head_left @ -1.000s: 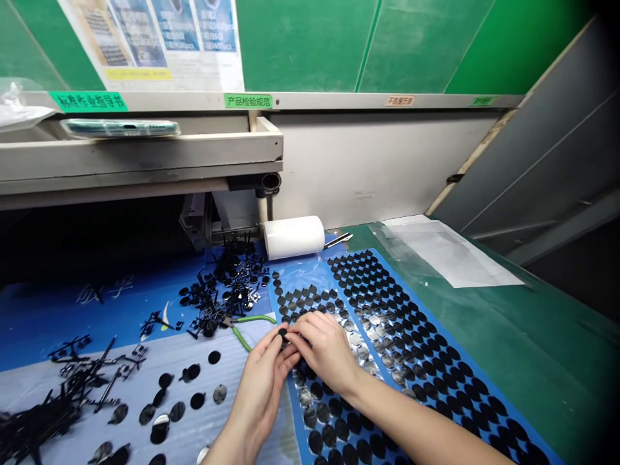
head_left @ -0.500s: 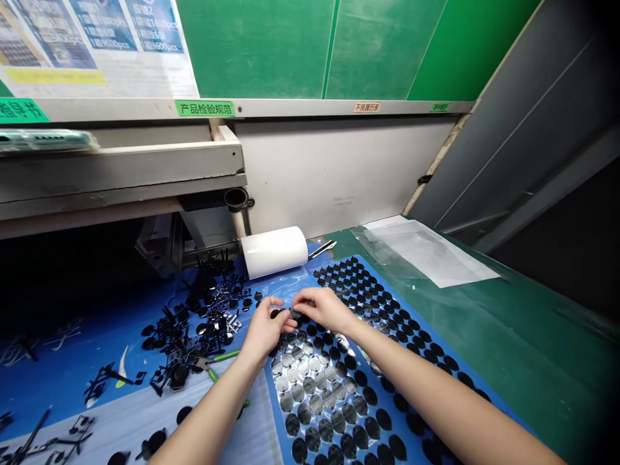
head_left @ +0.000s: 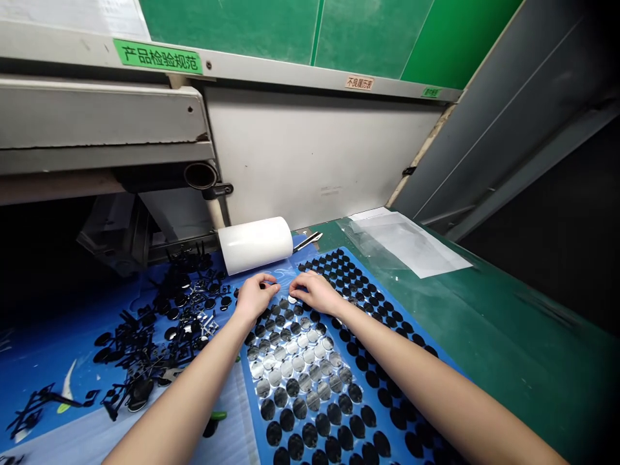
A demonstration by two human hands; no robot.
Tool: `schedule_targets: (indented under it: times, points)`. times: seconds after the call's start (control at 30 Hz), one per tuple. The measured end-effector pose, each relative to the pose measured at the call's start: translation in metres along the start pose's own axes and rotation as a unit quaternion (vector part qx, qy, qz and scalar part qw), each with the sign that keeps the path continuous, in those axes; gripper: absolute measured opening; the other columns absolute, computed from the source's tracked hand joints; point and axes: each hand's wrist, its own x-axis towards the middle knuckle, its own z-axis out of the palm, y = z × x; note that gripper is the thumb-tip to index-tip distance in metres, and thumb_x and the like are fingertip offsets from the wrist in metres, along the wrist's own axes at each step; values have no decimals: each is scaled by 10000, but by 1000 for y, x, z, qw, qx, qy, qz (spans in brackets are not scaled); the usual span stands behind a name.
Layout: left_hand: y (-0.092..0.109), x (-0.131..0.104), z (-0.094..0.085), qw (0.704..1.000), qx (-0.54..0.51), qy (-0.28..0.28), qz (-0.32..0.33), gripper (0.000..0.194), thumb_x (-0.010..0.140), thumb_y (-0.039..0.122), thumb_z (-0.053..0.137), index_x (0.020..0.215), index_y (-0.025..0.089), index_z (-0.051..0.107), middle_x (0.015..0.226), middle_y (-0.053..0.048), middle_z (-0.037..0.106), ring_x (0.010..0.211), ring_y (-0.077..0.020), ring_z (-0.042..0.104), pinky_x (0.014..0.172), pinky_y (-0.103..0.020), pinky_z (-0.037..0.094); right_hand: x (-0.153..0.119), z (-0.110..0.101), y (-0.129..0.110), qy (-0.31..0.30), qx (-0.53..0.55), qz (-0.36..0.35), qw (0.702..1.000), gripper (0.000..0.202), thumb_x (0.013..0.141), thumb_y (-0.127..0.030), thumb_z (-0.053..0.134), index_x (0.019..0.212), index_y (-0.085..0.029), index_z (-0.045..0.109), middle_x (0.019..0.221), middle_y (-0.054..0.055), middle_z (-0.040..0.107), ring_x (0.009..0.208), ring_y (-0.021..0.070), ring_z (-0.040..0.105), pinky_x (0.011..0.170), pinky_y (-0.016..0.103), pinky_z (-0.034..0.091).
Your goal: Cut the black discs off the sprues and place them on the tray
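My left hand (head_left: 256, 295) is pinched at the far left edge of a blue sheet, with a dark disc partly showing between its fingers. Just to its right, my right hand (head_left: 316, 292) pinches a small round disc (head_left: 292, 299) over the sheet's top rows. The two hands are a little apart. Below them the sheet bears rows of black discs (head_left: 292, 387), some shining under the light. Left of my left hand lies a loose heap of black discs and thin black pieces (head_left: 169, 310).
A white roll (head_left: 256, 245) lies behind the hands, with a black-and-white tool (head_left: 307, 241) beside it. White paper (head_left: 416, 248) rests on the green table at the right. Green-handled pliers (head_left: 219, 415) are partly under my left forearm.
The view has shifted, so the surroundings sit farther left. My hands, which were touching or nearly so, have moved apart. A disc now shows under my right fingertips.
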Motion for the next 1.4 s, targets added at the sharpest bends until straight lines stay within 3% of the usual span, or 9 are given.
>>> schedule_targets:
  times: [0.37, 0.6, 0.93, 1.2, 1.4]
  points:
    - [4, -8, -5, 999, 22, -21, -38, 277, 807, 279, 487, 1052, 152, 505, 1025, -64, 559, 828, -173, 568, 688, -371, 481, -5, -4, -9, 31, -10, -5, 999, 173, 841, -293, 487, 912, -154, 564, 968, 40, 567, 879, 177, 536, 777, 386, 424]
    - [5, -10, -2, 997, 39, -52, -42, 278, 806, 281, 486, 1054, 157, 507, 1047, -66, 552, 854, -182, 561, 710, -384, 473, -1, -17, -25, 71, 61, -36, 995, 166, 847, -284, 482, 921, -155, 555, 899, 24, 585, 813, 152, 550, 732, 341, 442]
    - [7, -23, 5, 995, -43, -86, -21, 266, 805, 270, 492, 1041, 149, 510, 1006, -60, 565, 809, -167, 571, 675, -361, 484, -4, -18, -16, 33, 89, -70, 993, 148, 858, -246, 472, 875, -133, 566, 822, 10, 600, 701, 119, 579, 639, 289, 485]
    - [11, -19, -5, 991, -129, -5, -31, 288, 810, 279, 481, 1069, 155, 495, 1041, -69, 552, 840, -177, 566, 695, -374, 480, -6, -15, 11, 35, -24, -33, 999, 161, 857, -266, 466, 921, -153, 561, 940, 36, 578, 821, 155, 557, 734, 353, 454]
    - [11, -18, -22, 992, -119, 7, -40, 268, 808, 275, 486, 1043, 149, 509, 1011, -61, 563, 813, -168, 571, 677, -362, 484, -9, -12, 11, 16, -71, -38, 997, 168, 850, -272, 478, 937, -152, 557, 966, 40, 570, 856, 168, 548, 752, 370, 444]
